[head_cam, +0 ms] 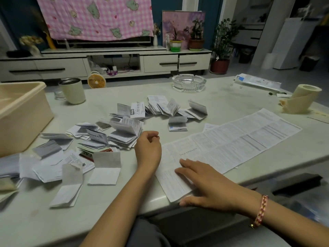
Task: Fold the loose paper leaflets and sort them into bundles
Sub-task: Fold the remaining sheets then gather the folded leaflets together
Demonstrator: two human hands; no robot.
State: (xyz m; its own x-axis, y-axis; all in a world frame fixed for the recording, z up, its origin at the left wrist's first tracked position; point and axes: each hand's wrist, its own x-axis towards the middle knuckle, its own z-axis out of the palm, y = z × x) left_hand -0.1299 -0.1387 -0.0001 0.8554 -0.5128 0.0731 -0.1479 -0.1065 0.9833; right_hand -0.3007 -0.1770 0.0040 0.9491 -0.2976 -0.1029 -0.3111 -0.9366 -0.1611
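A long printed leaflet [231, 141] lies unfolded and flat across the pale table, running from the near edge toward the far right. My right hand [204, 184] rests flat on its near end, fingers spread, holding nothing. My left hand [148, 147] hovers at the leaflet's left edge with fingers loosely curled and nothing in them. A heap of folded leaflets [122, 132] sits just left of that hand. A second group of folded leaflets [170, 108] lies farther back. More half-open leaflets [105, 168] are scattered at the near left.
A beige plastic tub [21, 118] stands at the left edge. A cream mug [73, 90] and a glass ashtray [188, 82] stand at the back. A roll of paper [300, 98] and a flat packet [258, 82] lie at the far right.
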